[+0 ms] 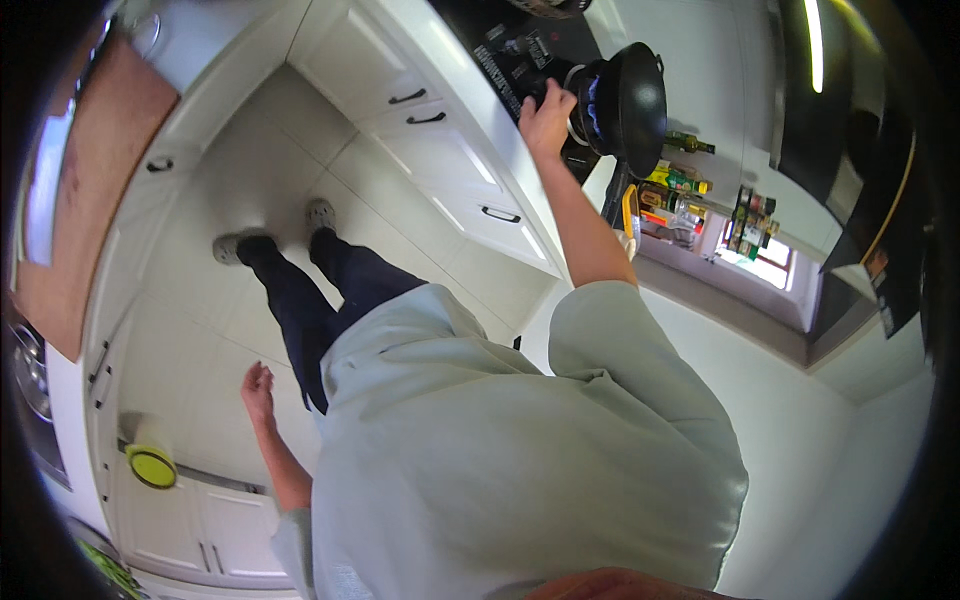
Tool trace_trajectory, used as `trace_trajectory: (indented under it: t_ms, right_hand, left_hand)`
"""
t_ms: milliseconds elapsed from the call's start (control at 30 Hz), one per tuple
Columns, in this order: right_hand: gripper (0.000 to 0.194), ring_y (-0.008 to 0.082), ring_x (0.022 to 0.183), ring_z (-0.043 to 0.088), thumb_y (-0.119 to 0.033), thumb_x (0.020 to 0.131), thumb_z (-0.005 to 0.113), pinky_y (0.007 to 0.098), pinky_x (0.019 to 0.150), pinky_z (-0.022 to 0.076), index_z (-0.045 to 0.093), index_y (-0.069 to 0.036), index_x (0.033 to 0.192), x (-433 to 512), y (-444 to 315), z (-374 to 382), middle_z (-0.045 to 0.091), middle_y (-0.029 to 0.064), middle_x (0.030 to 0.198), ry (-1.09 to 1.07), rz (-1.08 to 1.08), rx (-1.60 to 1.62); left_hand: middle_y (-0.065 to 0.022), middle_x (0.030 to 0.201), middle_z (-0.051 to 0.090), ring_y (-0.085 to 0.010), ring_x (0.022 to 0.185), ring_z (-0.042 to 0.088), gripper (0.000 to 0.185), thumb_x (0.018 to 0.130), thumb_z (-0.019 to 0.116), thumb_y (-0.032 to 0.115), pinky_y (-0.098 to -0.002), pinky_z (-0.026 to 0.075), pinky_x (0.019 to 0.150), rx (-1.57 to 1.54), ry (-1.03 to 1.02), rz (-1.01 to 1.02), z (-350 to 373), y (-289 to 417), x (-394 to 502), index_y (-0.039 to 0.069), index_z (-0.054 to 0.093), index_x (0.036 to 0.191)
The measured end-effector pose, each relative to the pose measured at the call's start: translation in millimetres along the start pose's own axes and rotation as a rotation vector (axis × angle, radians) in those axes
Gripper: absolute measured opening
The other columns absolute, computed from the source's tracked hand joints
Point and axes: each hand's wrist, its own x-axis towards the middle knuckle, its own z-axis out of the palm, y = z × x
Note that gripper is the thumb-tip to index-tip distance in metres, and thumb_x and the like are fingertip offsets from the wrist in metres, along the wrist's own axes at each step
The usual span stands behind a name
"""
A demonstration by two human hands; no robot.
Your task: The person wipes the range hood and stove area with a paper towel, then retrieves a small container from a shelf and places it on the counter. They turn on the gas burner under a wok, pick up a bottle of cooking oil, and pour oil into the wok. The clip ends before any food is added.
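Note:
My right hand (549,120) reaches over the black gas stove (517,56), with thumb and fingers around a dark control knob (531,88), which the hand partly hides. Close beside that hand, a blue flame (592,109) burns under a black wok (641,105). The wok's inside is not visible. My left hand (259,390) hangs at my side over the tiled floor, its fingers loosely curled with nothing in them.
Bottles (679,178) and small spice jars (754,221) stand beyond the wok, near a window. White cabinets (435,142) with dark handles run below the stove. A brown countertop (112,157) lies opposite; a yellow-green round container (152,466) is near low cabinets.

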Motion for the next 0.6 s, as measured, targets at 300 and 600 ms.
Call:
trace_trajectory:
  t_ms: [300,600]
  right_hand:
    - [0.027,0.0281,0.071,0.059,-0.023,0.089,0.065,0.0373,0.067,0.0496,0.060,-0.002,0.106,-179.5,7.2,-11.1,0.057,0.0157,0.099,-0.267,0.157,0.427]
    - [0.038,0.0166,0.066,0.063,-0.041,0.097,0.055,0.0311,0.057,0.0529,0.065,-0.007,0.084,-249.9,143.9,-37.4,0.068,0.0092,0.083,-0.022,1.101,1.566]
  left_hand:
    - [-0.0055,0.095,0.066,-0.0117,0.076,0.061,0.032,0.090,0.066,0.008,-0.0237,0.049,0.063,-0.078,-0.029,0.041,-9.7,20.2,18.7,0.001,0.060,0.121]
    - [-0.0095,0.090,0.067,-0.0157,0.071,0.065,0.036,0.086,0.067,0.002,-0.0262,0.051,0.058,0.159,-0.037,0.039,-8.0,80.0,13.1,-0.004,0.058,0.120]
